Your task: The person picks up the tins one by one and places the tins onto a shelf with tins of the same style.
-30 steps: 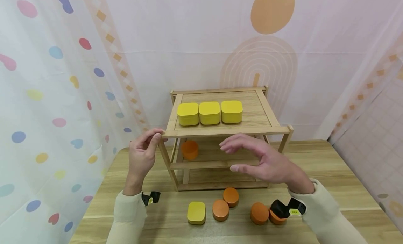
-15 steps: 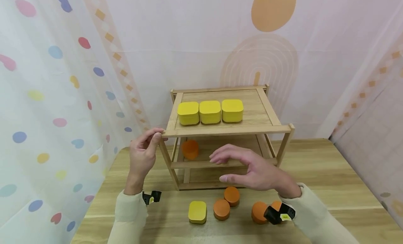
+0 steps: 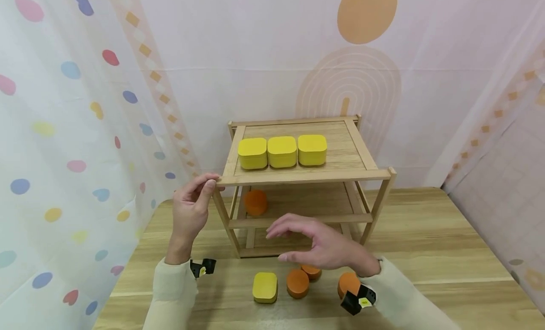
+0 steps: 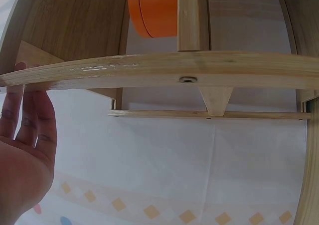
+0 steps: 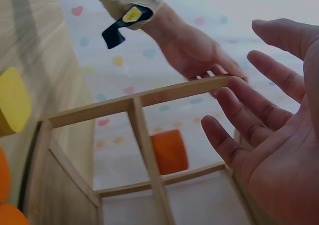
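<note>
Straight ahead I see the three-tiered pale wooden rack; my left hand pinches its front left top corner. Three yellow rounded-square boxes line its top shelf, one orange round container its middle shelf. My right hand, grasping nothing, hovers before it, above the wood-grain tabletop bearing more orange round containers and another yellow box.

- 4 yellow boxes: 3 on wooden rack top, 1 on bench
- 4 orange round boxes visible: 1 on middle shelf, 3 on bench
- 1 wooden rack, 3 levels
- 2 hands: left hand, right hand
- 2 black wrist devices, one per wrist
- 1 bench
</note>
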Action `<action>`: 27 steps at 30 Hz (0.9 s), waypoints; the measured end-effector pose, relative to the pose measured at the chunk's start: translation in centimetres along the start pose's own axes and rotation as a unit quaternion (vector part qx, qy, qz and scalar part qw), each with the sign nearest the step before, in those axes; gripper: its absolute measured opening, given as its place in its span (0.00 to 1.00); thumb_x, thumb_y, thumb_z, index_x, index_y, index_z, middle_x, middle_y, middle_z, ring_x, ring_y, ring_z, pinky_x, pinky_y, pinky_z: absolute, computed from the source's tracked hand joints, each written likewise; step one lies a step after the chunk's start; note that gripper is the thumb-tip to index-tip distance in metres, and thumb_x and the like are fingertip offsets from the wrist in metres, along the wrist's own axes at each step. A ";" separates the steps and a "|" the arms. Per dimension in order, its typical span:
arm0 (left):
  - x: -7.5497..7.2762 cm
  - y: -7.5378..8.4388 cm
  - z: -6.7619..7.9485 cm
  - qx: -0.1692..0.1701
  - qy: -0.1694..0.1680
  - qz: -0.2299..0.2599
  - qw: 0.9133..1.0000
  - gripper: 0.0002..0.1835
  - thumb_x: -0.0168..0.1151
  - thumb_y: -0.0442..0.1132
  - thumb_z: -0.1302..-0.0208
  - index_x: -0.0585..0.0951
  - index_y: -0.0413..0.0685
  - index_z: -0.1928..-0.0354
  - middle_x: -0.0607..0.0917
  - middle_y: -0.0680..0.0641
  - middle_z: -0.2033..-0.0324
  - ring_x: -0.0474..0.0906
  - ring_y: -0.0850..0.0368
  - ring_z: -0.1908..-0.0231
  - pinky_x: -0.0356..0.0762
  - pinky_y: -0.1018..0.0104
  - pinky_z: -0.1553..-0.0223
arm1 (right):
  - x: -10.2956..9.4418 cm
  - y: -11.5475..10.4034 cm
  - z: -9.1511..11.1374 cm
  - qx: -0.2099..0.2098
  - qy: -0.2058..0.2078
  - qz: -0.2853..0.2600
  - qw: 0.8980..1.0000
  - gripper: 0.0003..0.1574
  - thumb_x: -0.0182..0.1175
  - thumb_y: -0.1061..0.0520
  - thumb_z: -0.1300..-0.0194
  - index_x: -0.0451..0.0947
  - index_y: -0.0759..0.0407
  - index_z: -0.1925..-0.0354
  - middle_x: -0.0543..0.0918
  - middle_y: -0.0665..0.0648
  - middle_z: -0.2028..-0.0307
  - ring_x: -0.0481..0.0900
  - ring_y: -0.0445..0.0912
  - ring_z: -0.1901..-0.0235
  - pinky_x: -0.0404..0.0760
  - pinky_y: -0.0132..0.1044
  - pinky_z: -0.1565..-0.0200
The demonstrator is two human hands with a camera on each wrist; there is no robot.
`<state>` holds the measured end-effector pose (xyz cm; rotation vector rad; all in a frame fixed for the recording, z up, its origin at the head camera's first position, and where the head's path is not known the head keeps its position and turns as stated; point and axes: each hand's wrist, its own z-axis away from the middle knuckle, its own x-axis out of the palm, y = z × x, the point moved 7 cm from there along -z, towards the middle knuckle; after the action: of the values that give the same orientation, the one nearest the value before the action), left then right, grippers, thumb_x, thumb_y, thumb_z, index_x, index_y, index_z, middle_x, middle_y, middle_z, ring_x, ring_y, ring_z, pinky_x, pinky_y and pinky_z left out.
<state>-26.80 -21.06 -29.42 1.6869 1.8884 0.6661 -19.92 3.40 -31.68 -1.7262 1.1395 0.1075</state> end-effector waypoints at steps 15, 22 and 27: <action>0.1 0.1 0.0 0.002 -0.008 0.012 1.000 0.08 0.56 0.24 0.31 0.80 0.23 0.56 0.88 0.54 0.62 0.86 0.61 0.66 0.81 0.74 0.60 | 3.4 4.0 0.6 0.080 -0.008 -0.048 0.996 0.21 0.63 0.57 0.31 0.75 0.53 0.41 0.77 0.53 0.41 0.74 0.46 0.39 0.73 0.48 0.37; 0.1 0.3 -0.1 0.009 -0.009 0.018 1.000 0.08 0.55 0.23 0.31 0.79 0.22 0.56 0.88 0.54 0.61 0.86 0.61 0.66 0.81 0.74 0.59 | 4.7 5.9 1.0 0.103 -0.012 -0.039 0.994 0.23 0.65 0.56 0.33 0.75 0.54 0.41 0.77 0.53 0.42 0.75 0.47 0.41 0.74 0.47 0.37; 0.1 0.2 -0.1 -0.001 -0.003 0.005 1.000 0.07 0.56 0.23 0.32 0.80 0.23 0.57 0.88 0.55 0.63 0.85 0.62 0.67 0.78 0.76 0.64 | 5.7 7.5 1.5 0.152 -0.021 -0.056 0.987 0.25 0.67 0.55 0.35 0.75 0.51 0.41 0.78 0.50 0.43 0.74 0.42 0.43 0.74 0.45 0.38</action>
<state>-26.71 -20.95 -29.21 1.6960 1.8764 0.6655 -21.57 0.73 -40.68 -1.5035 0.9702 -0.0944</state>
